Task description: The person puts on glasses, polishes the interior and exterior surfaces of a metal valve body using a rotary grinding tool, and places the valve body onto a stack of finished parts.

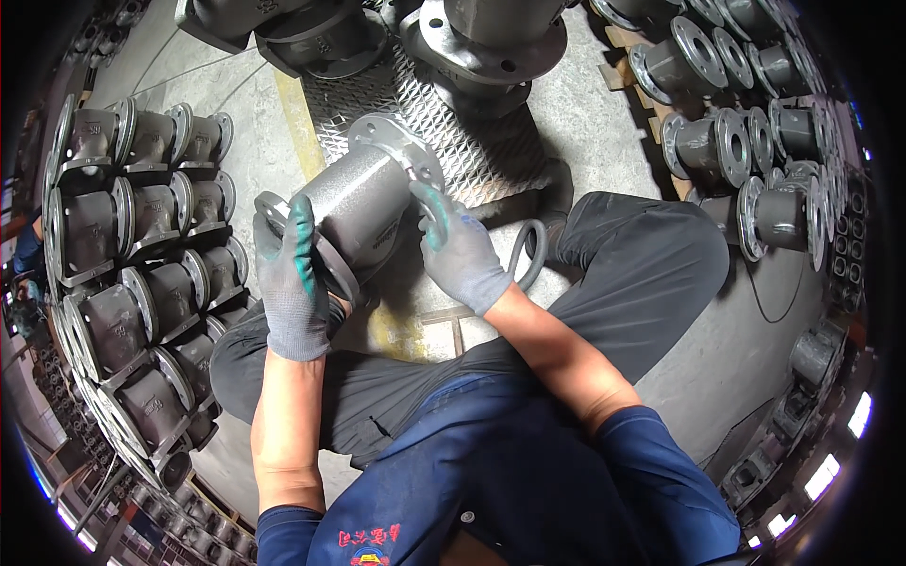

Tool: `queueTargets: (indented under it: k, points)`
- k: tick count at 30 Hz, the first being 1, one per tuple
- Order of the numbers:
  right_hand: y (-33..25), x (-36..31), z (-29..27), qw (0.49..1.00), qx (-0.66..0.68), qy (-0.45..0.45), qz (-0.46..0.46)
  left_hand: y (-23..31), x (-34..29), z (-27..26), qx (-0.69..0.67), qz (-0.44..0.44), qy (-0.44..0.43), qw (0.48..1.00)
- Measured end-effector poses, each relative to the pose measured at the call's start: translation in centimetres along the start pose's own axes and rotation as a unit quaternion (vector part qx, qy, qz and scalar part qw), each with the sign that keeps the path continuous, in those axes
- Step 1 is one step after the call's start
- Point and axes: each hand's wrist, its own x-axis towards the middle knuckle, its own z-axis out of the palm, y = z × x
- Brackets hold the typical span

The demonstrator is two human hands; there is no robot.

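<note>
Above my lap, over the concrete floor (585, 104), I hold the grey cast valve body (357, 203): left hand (291, 283) wrapped round its near flange, right hand (460, 250) pinching the far flange. Probably heavy, rigid, rough; flange rims grip best.

Both forearms reach forward, bare below rolled blue sleeves. The gloved left hand (291, 283) grips with fingers upward. The gloved right hand (460, 250) curls inward.
</note>
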Motion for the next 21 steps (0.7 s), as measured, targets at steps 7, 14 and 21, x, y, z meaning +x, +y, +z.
queueTargets:
  k: [7,14,21]
  points:
    - [0.5,-1.9,-0.4,0.994,0.018,-0.073,0.077,-0.3,0.1,-0.3,0.055,-0.009,0.016,0.998]
    - [1.7,-1.3,-0.2,0.998,-0.015,-0.056,0.001,-0.7,0.0,-0.7,0.141,-0.017,0.037,0.989]
    - [1.6,-0.4,-0.4,0.999,-0.022,-0.033,-0.007,-3.2,0.7,-3.4,0.404,0.224,-0.009,0.887]
